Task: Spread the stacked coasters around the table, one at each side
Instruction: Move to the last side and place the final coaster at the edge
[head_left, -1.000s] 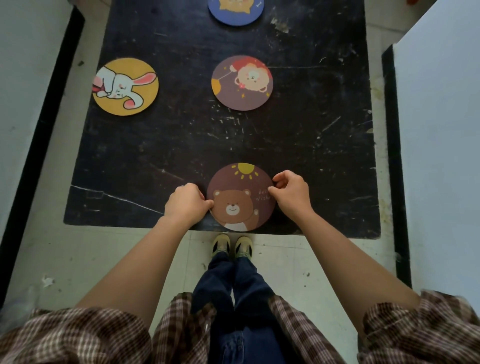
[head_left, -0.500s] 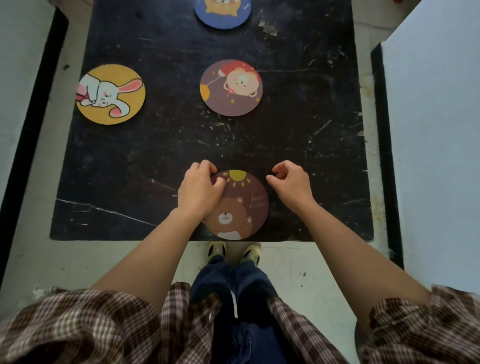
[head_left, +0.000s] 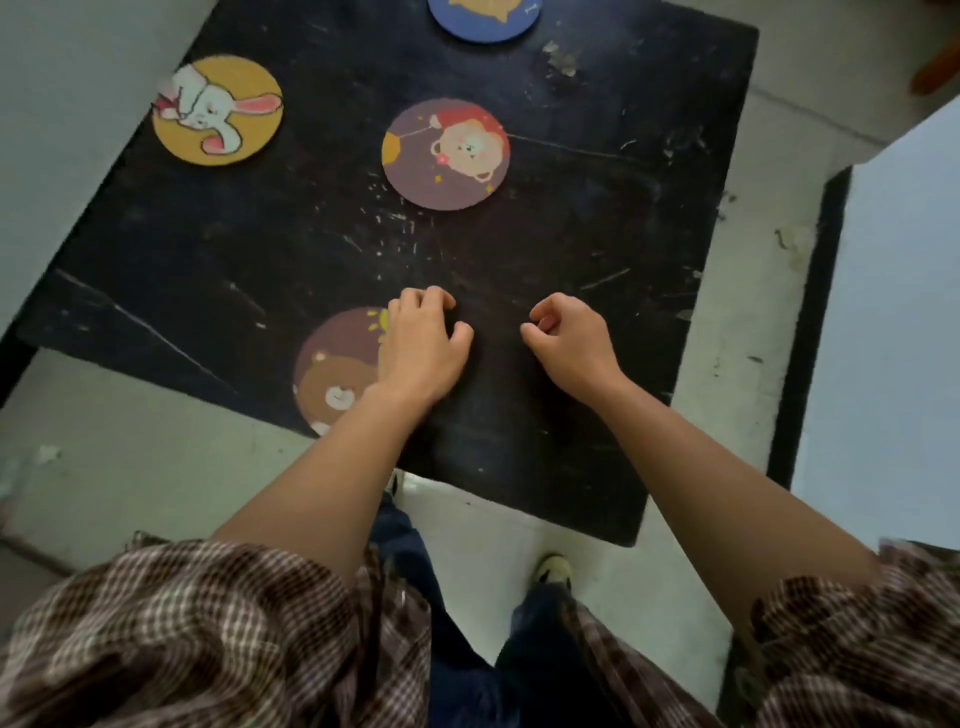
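A brown bear coaster (head_left: 335, 371) lies flat at the near edge of the black table (head_left: 218, 270), its right part hidden under my left hand (head_left: 423, 348). That hand hovers over or rests on it with curled fingers gripping nothing. My right hand (head_left: 569, 343) is loosely curled over bare tabletop to the right, holding nothing. A purple lion coaster (head_left: 445, 154) lies in the table's middle. A yellow rabbit coaster (head_left: 218, 110) sits by the left side, and a blue coaster (head_left: 485, 18) at the far side is cut off by the frame.
A white panel with a black edge (head_left: 893, 322) stands close along the table's right side. Pale floor (head_left: 119, 457) surrounds the table. My legs and shoes (head_left: 553, 569) are at the near edge.
Both hands have let go of the bear coaster, which now lies at the near edge. My left hand has moved across it, and the view has swung so the table looks rotated.
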